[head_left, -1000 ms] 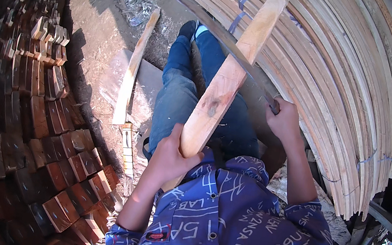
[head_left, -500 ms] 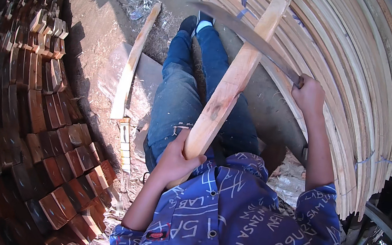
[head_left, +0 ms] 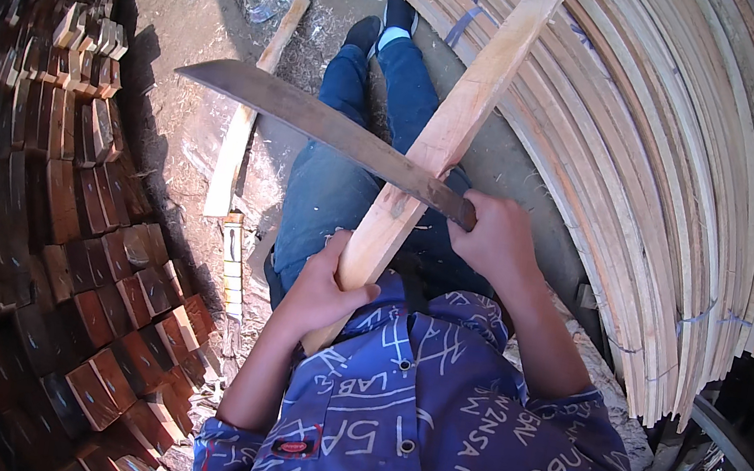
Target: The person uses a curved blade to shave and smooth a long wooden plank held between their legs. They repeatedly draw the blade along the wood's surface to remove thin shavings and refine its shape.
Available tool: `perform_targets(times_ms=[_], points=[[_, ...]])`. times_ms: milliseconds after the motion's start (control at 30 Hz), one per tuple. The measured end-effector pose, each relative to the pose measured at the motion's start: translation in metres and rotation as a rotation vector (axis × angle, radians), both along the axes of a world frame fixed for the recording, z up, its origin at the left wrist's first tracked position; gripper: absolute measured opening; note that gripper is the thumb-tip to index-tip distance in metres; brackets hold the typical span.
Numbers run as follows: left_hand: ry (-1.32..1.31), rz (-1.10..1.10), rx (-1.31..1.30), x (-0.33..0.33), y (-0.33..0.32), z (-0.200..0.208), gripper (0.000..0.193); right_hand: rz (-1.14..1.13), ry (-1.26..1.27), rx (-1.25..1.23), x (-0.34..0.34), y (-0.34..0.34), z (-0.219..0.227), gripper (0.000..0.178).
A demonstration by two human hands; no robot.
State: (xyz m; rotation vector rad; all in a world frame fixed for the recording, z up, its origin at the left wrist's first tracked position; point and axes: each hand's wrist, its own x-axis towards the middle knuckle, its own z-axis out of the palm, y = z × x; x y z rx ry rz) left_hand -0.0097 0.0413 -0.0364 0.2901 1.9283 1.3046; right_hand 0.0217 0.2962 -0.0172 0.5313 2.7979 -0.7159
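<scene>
At frame centre I see my left hand (head_left: 323,291) gripping a plank (head_left: 448,140) slanting toward upper right, while my right hand (head_left: 492,237) grips a machete (head_left: 316,121) pointing upper left.

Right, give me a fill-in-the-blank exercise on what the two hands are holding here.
1. The left hand grips the lower end of a pale wooden ____.
2. The right hand holds a long machete by its ____.
3. The machete blade lies ____ the plank.
4. Stacked dark wooden blocks fill the person's ____ side.

Missing words: plank; handle; across; left
</scene>
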Motion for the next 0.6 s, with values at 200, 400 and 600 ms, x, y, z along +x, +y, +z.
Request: perform_targets(times_ms=[200,400,600], points=[[0.099,-0.02,-0.115,0.003,0.005,0.001,0.061,0.178,0.087,0.163,-0.019,0.027,-0.003,0.023],[0.14,-0.014,-0.103,0.007,0.006,-0.003,0.063,0.221,0.098,0.217,-0.017,0.04,-0.01,0.024],[0.186,-0.017,-0.145,0.009,0.003,-0.002,0.065,0.225,0.138,0.251,-0.014,0.043,-0.013,0.025]])
